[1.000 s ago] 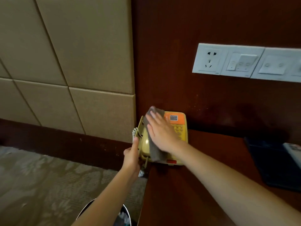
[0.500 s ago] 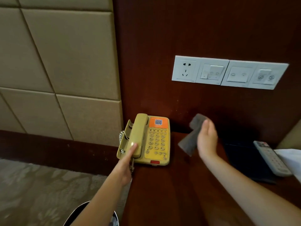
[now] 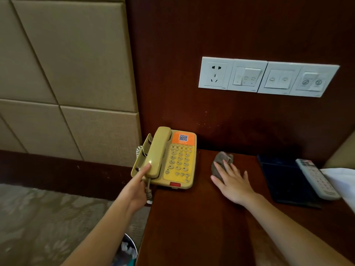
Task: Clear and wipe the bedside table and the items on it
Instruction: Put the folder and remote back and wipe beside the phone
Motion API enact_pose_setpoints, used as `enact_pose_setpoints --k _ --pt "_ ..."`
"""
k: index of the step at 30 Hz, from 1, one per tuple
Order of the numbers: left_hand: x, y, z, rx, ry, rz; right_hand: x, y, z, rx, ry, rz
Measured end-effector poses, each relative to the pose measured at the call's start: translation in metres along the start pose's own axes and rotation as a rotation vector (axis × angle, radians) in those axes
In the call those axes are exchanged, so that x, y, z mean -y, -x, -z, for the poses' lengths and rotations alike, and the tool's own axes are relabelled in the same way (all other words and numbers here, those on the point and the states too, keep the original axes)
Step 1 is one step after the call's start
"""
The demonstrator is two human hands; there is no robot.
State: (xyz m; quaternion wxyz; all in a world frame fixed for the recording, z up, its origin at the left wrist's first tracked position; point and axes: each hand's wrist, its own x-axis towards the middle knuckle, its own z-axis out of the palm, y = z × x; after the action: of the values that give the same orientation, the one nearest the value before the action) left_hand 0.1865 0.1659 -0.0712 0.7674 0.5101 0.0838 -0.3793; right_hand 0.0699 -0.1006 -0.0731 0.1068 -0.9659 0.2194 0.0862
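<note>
A yellow corded phone with an orange label sits at the back left corner of the dark wooden bedside table. My left hand reaches from the table's left side, its thumb touching the lower end of the handset. A grey cloth lies bunched on the tabletop to the right of the phone. My right hand presses flat on the cloth, fingers spread and straight.
A dark flat folder lies at the right of the table with a white remote control on it, beside white bedding. A socket and switch panel is on the wooden wall. A bin stands on the carpet, left of the table.
My right hand carried the cloth off the phone, moved right, and came down flat on the tabletop. My left hand stayed at the handset's lower end.
</note>
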Motion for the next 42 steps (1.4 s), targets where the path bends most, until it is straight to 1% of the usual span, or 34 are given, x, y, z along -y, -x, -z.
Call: enact_pose_setpoints --k 2,5,11,14,20,25,28,33,36,42 --pt "-0.006 0.003 0.005 0.022 -0.029 0.081 0.001 0.001 -0.003 -0.028 0.015 -0.006" --pt "-0.013 0.003 0.009 -0.008 -0.031 0.133 0.001 0.0 -0.007 -0.069 0.025 -0.014" --pt "-0.011 0.004 0.009 -0.068 0.045 0.064 0.001 -0.001 -0.012 -0.133 0.031 -0.021" --pt "-0.011 0.008 0.009 -0.048 0.062 0.059 0.001 -0.001 -0.013 -0.152 0.035 -0.021" --pt "-0.005 0.006 0.006 0.018 0.005 0.064 0.001 -0.002 -0.012 -0.147 0.027 -0.011" --pt "-0.003 0.009 0.008 0.023 0.044 -0.001 -0.001 -0.003 -0.012 -0.141 0.029 -0.01" --pt "-0.002 0.014 0.016 0.046 0.023 0.004 0.0 -0.003 -0.012 -0.145 0.027 -0.014" --pt "0.007 0.021 0.022 0.039 0.012 0.023 0.0 -0.002 -0.013 -0.16 0.036 -0.02" --pt "0.01 0.021 0.024 0.05 -0.041 -0.018 0.001 -0.003 -0.013 -0.158 0.042 -0.025" --pt "-0.003 0.028 0.023 0.066 -0.13 0.01 0.0 -0.001 -0.014 -0.17 0.039 -0.024"
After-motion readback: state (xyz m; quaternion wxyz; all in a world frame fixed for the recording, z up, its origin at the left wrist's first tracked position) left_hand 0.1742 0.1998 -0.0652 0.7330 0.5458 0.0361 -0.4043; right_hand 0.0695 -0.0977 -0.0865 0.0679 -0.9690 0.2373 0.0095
